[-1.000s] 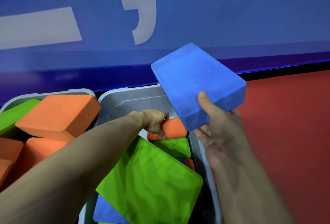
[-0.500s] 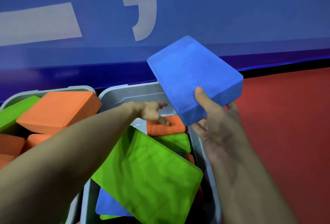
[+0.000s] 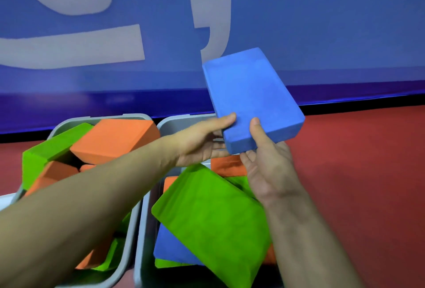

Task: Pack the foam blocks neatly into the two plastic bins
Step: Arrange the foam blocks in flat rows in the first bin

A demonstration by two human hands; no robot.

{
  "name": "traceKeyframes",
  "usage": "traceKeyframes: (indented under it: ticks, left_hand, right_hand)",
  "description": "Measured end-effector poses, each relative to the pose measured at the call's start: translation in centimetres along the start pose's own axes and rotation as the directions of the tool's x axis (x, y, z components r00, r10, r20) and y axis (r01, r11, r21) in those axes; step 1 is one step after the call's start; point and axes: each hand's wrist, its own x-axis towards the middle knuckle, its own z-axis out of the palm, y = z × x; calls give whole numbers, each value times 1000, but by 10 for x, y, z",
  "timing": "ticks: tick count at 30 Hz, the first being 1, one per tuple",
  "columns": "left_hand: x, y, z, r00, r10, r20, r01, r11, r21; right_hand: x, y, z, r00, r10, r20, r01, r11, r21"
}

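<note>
A blue foam block is held in the air above the far end of the right grey bin. My right hand grips its near end, thumb on top and fingers beneath. My left hand holds the block's near left corner, with the thumb on its top face. In the right bin a large green block lies tilted over a blue block, with an orange block behind it. The left grey bin holds a loose pile of orange blocks and green blocks.
A blue wall with pale lettering stands right behind the bins. Red floor stretches to the right of the right bin. My left forearm crosses over the left bin and hides part of its contents.
My left hand has left the orange block in the right bin and risen to take the blue block's near corner. The blue block has turned slightly.
</note>
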Motion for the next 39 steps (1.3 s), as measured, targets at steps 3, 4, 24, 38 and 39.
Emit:
traceKeyframes:
  ticks: [3, 4, 24, 38, 39]
  left_hand:
    - [-12, 0, -6, 996, 32, -87, -26, 997, 68]
    - [-18, 4, -13, 995, 51, -87, -44, 996, 82]
    - [-64, 34, -46, 790, 485, -375, -374, 866, 332]
    - [-30, 23, -111, 878, 449, -168, 135, 104, 985]
    - [-26, 22, -114, 878, 446, -175, 136, 118, 984]
  right_hand:
    - [-2, 0, 3, 1000, 27, -12, -28, 995, -95]
    - [-2, -3, 2, 999, 48, -22, -50, 995, -91]
    - [-12, -2, 17, 969, 241, -45, -245, 947, -206]
    - [-11, 12, -21, 902, 402, 158, 186, -30, -982]
    - [-11, 13, -24, 895, 424, 141, 197, -92, -976]
